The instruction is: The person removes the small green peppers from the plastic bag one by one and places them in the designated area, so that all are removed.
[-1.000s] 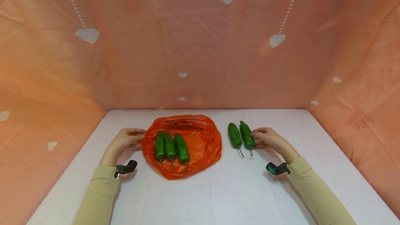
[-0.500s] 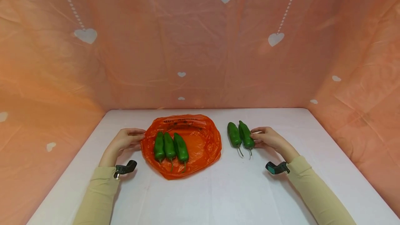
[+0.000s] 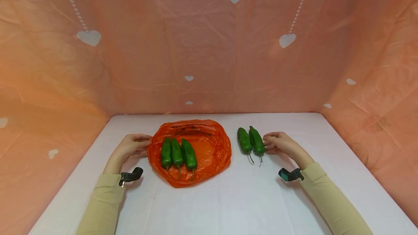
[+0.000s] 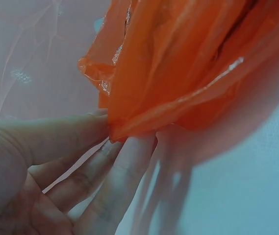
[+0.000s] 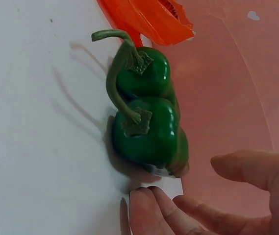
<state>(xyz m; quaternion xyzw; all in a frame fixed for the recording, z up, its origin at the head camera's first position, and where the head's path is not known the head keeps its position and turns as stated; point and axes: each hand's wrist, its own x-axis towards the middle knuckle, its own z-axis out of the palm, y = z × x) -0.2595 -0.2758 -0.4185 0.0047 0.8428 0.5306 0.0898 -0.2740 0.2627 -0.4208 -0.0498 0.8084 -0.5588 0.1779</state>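
An orange-red plastic bag (image 3: 213, 151), its mouth spread wide, lies on the white table. Inside on the left are three green peppers (image 3: 177, 153) side by side, stems toward the person. My left hand (image 3: 130, 146) pinches the bag's left edge; in the left wrist view the thumb and fingertips meet the thin film. To the bag's right, two more green peppers lie close together, a left one (image 3: 244, 140) and a right one (image 3: 257, 141). Beside the right pepper, my right hand (image 3: 282, 144) holds nothing, its fingers (image 5: 149, 210) spread apart from the thumb.
The white tabletop (image 3: 209, 209) extends toward the person. Peach cloth (image 3: 209, 46) with white hearts hangs behind and along both sides. Each wrist carries a small black camera, such as the left one (image 3: 132, 175).
My right hand has shifted slightly right, its fingertips coming away from the right pepper. The left hand keeps its place at the bag, and the peppers lie as before.
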